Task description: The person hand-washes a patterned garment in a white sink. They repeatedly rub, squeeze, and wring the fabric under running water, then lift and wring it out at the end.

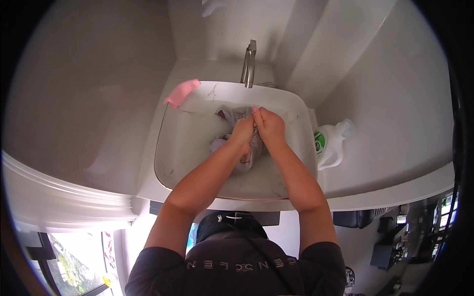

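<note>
A light grey-purple cloth garment (242,166) lies bunched and wet in a white marbled washbasin (185,159). Cloudy water covers the bottom of the basin around it. My left hand (243,131) grips a fold of the fabric near the basin's middle. Right beside it, my right hand (270,125) is closed on the same garment, its thumb close to the left hand's fingers. A small dark reddish patch shows at the cloth's upper left end. Part of the fabric is hidden under my hands and forearms.
A metal faucet (249,64) stands behind the basin, its spout over the rim. A pink cloth (183,92) hangs over the back left rim. On the right, a white plastic jug (333,144) with a green label stands beside the basin. Walls enclose the counter at both sides.
</note>
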Demonstrator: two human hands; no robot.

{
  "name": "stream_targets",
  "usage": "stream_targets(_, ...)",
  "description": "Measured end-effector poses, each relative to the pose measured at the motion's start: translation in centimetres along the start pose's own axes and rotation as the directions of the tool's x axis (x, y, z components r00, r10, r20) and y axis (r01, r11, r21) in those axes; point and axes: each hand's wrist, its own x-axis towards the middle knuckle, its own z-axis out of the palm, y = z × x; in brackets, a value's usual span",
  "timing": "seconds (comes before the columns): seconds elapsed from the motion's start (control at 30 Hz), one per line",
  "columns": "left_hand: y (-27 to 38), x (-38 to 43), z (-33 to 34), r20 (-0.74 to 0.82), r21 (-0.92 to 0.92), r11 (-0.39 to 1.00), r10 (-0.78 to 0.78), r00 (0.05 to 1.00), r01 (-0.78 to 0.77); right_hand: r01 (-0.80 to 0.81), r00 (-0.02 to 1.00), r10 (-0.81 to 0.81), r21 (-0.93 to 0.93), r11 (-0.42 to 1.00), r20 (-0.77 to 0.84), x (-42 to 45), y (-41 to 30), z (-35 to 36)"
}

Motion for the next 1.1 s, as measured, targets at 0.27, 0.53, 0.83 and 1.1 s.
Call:
stream_targets(0.27, -0.1, 1.5, -1.7, 0.133, -0.296, 0.949, -0.068, 0.989, 0.105, 0.239, 0.971, -0.241, -0.093, 0.967, -0.009, -1.0, -1.2, 1.0)
stream_targets(0.53, 3.2, 0.4, -2.2, 0.125, -0.525, 0.845, -0.034, 0.992, 0.096, -0.403, 0.914, 0.29, 0.541, 0.738, 0.286, 0.4, 5.9, -0.6)
stream_targets(0.83, 4.3, 0.6, -3.5, 0.175, -0.613, 0.79, 0.113, 0.978, 0.019, -0.287, 0.819, 0.093, 0.264, 0.921, 0.567, 0.5, 6.8, -2.6)
stream_targets(1.1, 3.1, -0.9, -2.7, 0.45, 0.619, 0.388, 0.537, 0.713, -0.683, -0.151, 0.988, 0.13, 0.6, 0.786, 0.079, 1.1, 4.3, -4.1)
